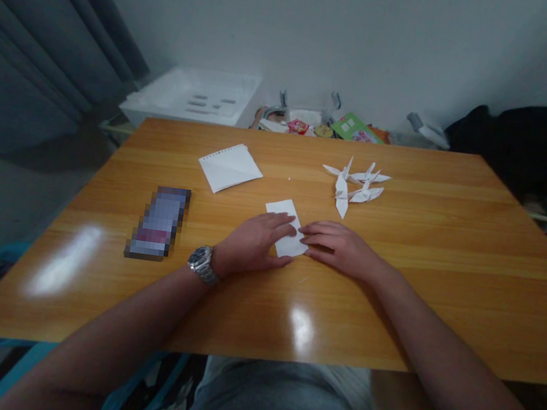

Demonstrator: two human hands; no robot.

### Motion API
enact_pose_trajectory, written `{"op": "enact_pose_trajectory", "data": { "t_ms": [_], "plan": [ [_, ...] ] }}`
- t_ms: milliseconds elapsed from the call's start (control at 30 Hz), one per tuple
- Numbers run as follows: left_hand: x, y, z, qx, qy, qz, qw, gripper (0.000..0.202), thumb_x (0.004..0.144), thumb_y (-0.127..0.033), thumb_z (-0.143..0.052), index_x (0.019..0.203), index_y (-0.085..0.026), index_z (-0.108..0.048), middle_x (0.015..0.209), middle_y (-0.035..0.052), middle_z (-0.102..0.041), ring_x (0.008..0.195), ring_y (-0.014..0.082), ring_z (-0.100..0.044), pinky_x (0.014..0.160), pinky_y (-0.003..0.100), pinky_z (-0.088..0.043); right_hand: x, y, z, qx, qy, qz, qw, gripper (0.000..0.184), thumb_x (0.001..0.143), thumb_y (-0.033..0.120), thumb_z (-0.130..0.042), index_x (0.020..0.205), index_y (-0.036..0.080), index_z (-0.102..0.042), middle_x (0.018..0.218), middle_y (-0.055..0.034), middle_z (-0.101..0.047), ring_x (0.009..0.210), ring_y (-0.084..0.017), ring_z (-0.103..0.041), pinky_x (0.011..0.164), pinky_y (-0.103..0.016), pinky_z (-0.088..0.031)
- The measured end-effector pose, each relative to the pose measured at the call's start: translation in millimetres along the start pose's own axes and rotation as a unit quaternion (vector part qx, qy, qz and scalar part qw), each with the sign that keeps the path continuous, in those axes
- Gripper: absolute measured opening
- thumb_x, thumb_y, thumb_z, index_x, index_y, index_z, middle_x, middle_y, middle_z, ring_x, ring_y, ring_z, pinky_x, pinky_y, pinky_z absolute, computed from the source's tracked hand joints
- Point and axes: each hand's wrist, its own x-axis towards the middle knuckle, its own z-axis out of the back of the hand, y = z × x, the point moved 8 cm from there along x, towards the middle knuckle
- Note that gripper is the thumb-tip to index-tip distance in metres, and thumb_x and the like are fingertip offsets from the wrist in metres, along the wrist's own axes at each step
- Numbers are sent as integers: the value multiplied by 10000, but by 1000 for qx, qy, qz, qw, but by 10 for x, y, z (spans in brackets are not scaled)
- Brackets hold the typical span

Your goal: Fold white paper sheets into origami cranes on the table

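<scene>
A small white sheet of paper [282, 206], looking folded into a narrow rectangle, lies on the wooden table in front of me. My left hand [261, 240], with a metal watch [202, 263] on its wrist, rests on the paper's left part with its fingers stretched out. From the other side, my right hand [335, 248] lays its extended fingertips along the paper's right edge. Neither hand wraps round the paper; it stays flat on the table. Part of the sheet is hidden under the left fingers.
Several folded white paper cranes [342, 188] sit together at the back right of the wooden table [446, 268]. White notepad sheets [231, 167] lie at the back left. A blurred-out phone [157, 225] is left of my hands. Beyond the far edge stand a white tray [167, 93] and a green booklet [354, 128].
</scene>
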Motion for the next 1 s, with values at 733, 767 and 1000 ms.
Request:
{"op": "enact_pose_trajectory", "data": {
  "t_ms": [733,767,1000],
  "plan": [
    [37,97,8,-87,-42,47,994,309,984,-366,-596,1211,-165,-655,1294,103,-653,1151,239,-654,1041,366,-520,-19,-162,21,8,-43,-141,989,201,998,317,-564,904,186,-684,862,-68,-694,824,-214,-627,744,-324,-461],
    [43,116,4,-92,-43,55,993,269,991,-339,-578,1174,-164,-670,1272,101,-659,1115,232,-666,1013,360,-531,-25,-180,18,8,-43,-154,987,214,1000,326,-557,883,189,-672,836,-57,-679,803,-207,-614,725,-314,-442],
    [67,119,-1,-123,-38,76,989,213,986,-316,-581,1067,-155,-693,1203,102,-678,1012,223,-681,908,343,-549,-27,-232,-11,58,-62,-231,969,200,973,347,-565,873,194,-647,807,-27,-661,740,-181,-585,677,-285,-395]
  ]
}}
